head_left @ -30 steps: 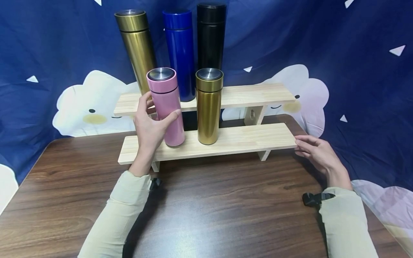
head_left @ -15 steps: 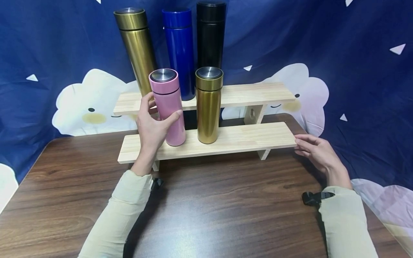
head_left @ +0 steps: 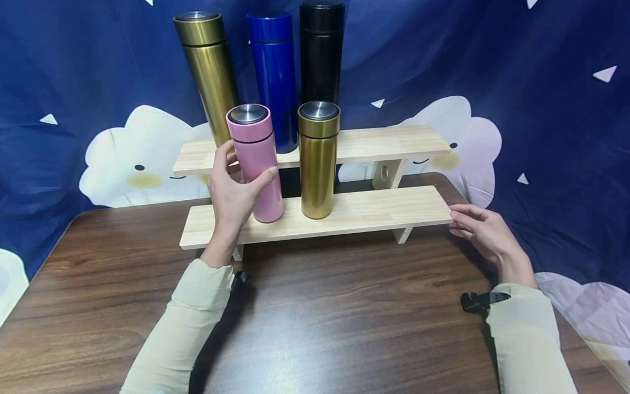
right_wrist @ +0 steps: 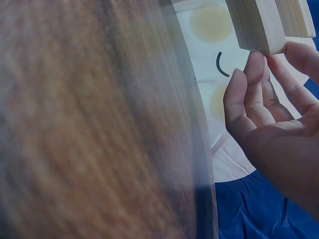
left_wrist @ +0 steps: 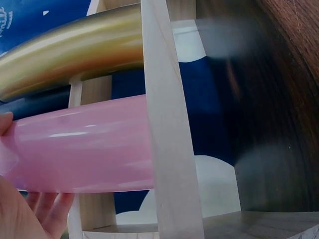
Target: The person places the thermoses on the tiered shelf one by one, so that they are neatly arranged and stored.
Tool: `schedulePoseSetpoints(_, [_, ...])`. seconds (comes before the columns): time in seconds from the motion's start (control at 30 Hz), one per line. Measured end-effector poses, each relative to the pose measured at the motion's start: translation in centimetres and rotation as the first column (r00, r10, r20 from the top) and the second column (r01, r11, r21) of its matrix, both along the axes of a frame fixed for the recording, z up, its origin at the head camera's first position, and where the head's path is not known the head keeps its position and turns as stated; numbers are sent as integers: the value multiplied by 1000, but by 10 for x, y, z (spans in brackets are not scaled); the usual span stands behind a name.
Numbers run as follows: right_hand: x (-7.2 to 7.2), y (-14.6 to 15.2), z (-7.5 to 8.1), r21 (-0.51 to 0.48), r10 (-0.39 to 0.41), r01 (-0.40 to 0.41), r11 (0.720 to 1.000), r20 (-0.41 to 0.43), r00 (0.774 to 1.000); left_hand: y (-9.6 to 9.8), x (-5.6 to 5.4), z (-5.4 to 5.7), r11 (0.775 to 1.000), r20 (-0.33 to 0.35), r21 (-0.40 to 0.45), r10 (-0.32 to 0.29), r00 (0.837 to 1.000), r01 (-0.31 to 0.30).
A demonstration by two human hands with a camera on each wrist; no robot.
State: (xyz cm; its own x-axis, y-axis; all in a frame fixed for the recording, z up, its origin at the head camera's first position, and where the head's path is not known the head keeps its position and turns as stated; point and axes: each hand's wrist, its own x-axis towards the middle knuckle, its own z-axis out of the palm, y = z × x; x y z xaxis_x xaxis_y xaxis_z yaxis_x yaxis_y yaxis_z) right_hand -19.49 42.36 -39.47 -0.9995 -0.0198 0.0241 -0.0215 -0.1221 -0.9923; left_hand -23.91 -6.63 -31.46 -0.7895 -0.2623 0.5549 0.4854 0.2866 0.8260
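Note:
A pink thermos bottle (head_left: 259, 175) stands upright on the front board of a two-tier wooden shelf (head_left: 384, 210). My left hand (head_left: 228, 200) grips it from the left, thumb across its near side and fingers behind. In the left wrist view, the lower end of the pink bottle (left_wrist: 89, 147) meets the board. A short gold thermos (head_left: 317, 175) stands just right of it. At the board's right end, my right hand (head_left: 484, 232) pinches the corner between thumb and fingers, as the board end (right_wrist: 261, 30) shows in the right wrist view.
On the rear tier stand a tall gold thermos (head_left: 209, 76), a blue thermos (head_left: 273, 82) and a black thermos (head_left: 321, 60). The shelf rests on a brown wooden table (head_left: 344, 306). Behind hangs a dark blue cloth (head_left: 408, 54) with cloud prints.
The pink thermos has shifted slightly right with my left hand, toward the short gold one, mostly in the earlier half second. My right hand has stayed at the board's end.

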Motion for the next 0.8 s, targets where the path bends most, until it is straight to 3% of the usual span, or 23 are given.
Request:
schedulePoseSetpoints(0.5, [-2, 0, 0, 4, 0, 0, 1000, -2, 1000, 3, 2, 1, 1000, -36, 23, -7, 999, 8])
schedulePoseSetpoints(0.8, [0, 0, -1, 6, -2, 2, 1000, -1, 1000, 15, 30, 24, 1000, -14, 17, -3, 1000, 3])
